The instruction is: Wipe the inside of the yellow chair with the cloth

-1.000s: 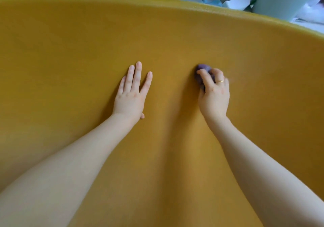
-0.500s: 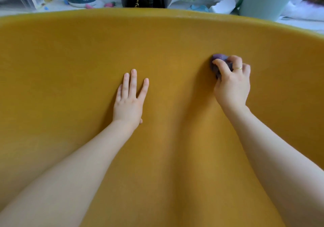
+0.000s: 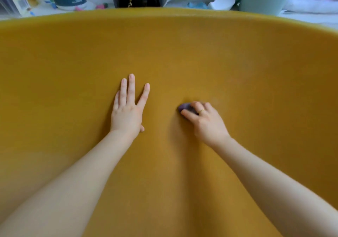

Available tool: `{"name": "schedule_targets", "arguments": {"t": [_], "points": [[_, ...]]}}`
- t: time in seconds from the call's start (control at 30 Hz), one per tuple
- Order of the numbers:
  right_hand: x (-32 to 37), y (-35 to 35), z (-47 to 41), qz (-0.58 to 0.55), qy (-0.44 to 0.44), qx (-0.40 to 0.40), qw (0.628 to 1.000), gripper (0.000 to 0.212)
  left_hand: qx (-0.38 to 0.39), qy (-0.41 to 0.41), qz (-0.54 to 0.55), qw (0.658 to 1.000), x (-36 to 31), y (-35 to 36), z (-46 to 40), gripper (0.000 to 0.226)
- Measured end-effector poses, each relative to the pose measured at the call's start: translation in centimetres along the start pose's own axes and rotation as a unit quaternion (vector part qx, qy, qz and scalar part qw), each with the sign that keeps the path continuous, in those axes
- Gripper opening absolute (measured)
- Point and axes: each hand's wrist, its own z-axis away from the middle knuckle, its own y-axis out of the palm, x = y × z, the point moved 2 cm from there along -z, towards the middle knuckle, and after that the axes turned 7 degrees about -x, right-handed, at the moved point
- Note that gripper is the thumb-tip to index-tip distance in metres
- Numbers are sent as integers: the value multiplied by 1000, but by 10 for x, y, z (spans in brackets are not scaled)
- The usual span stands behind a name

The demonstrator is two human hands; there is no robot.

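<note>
The right hand (image 3: 206, 121), closed around the purple cloth (image 3: 184, 107), has swept down and leftward across the yellow chair (image 3: 182, 54) inner wall. The left hand (image 3: 128, 112) stays flat, open and empty, so wiping appears mid-course.

Cloth (image 3: 185, 107) right of left hand (image 3: 127, 114)

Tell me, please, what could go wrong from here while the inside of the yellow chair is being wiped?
1. The purple cloth is bunched small under the right hand, so each pass probably covers little and parts of the yellow chair could be missed.
2. The left hand lies flat on the surface and may leave marks or block that patch from wiping.
</note>
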Motion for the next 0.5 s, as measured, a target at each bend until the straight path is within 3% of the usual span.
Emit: {"name": "schedule_targets", "arguments": {"t": [0.17, 0.3, 0.5], "points": [[-58, -42, -41, 65, 126, -140, 980, 45, 10, 0, 0, 1000, 0, 0, 1, 125], [-25, -15, -29, 13, 253, -195, 948, 41, 0, 7, 4, 1000, 2, 0, 0, 126], [16, 22, 28, -39, 142, -94, 985, 33, -13, 23, -16, 1000, 1, -1, -1, 128]]}}
